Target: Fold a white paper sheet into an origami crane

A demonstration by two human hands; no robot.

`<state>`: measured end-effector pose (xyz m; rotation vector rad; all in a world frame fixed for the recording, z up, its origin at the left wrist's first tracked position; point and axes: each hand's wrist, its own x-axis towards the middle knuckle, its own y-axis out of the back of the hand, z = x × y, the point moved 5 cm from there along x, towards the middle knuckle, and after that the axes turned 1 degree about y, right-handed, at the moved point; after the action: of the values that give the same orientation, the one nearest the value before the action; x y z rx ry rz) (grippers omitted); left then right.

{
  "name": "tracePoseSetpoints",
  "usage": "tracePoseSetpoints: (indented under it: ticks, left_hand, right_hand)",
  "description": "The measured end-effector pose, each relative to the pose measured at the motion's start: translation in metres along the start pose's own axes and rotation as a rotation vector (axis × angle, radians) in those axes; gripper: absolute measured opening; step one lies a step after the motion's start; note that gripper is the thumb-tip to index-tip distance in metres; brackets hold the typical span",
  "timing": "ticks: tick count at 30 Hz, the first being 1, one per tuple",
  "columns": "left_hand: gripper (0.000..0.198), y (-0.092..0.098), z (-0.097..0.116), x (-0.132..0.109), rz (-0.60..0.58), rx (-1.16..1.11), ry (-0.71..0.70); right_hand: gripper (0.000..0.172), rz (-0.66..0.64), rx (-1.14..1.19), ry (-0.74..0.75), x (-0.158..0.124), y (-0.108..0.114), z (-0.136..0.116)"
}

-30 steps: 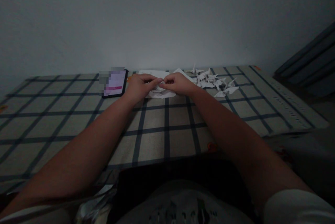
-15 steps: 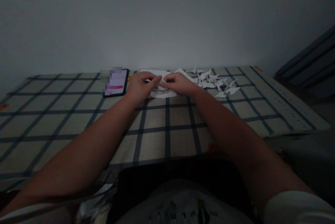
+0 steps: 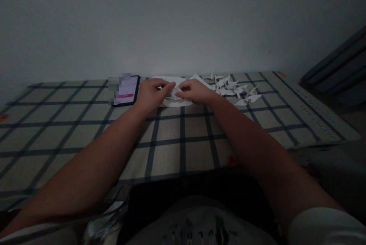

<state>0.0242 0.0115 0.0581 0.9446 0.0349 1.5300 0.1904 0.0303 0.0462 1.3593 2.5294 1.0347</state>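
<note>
Between my two hands is a small piece of white folded paper (image 3: 174, 93), partly covered by the fingers. My left hand (image 3: 153, 93) pinches its left side between thumb and fingers. On the other side, my right hand (image 3: 196, 91) is closed on the paper with thumb and curled index finger. Beneath them lie white paper sheets (image 3: 178, 103) on the checked tablecloth. Just right of my right hand, several folded white paper cranes (image 3: 228, 84) sit in a loose heap. The exact folds of the held piece are too dim to make out.
A phone (image 3: 127, 90) with its screen lit lies left of my left hand. The checked tablecloth (image 3: 197, 142) covers the table, which meets a plain wall (image 3: 183, 23) at the back. Dark striped fabric (image 3: 340, 69) is at the far right.
My left thumb has shifted slightly left, away from the right hand's fingers, and more of the folded paper shows between them. Both hands still hold it.
</note>
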Motion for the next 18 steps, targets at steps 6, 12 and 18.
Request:
tracePoseSetpoints:
  ticks: [6,12,18]
  left_hand:
    - [0.028,-0.007,0.015,-0.005,-0.137,0.118,-0.225]
    - [0.029,-0.006,0.022,-0.007,-0.121,0.172,-0.305]
    - [0.034,-0.009,0.031,-0.011,-0.146,0.189,-0.474]
  right_hand:
    - [0.024,-0.045,-0.074,0.023,-0.002,-0.003,-0.005]
    - [0.016,-0.039,-0.187,0.057,0.002,-0.002,-0.003]
    - [0.014,-0.121,-0.320,0.051,0.001,-0.008,-0.003]
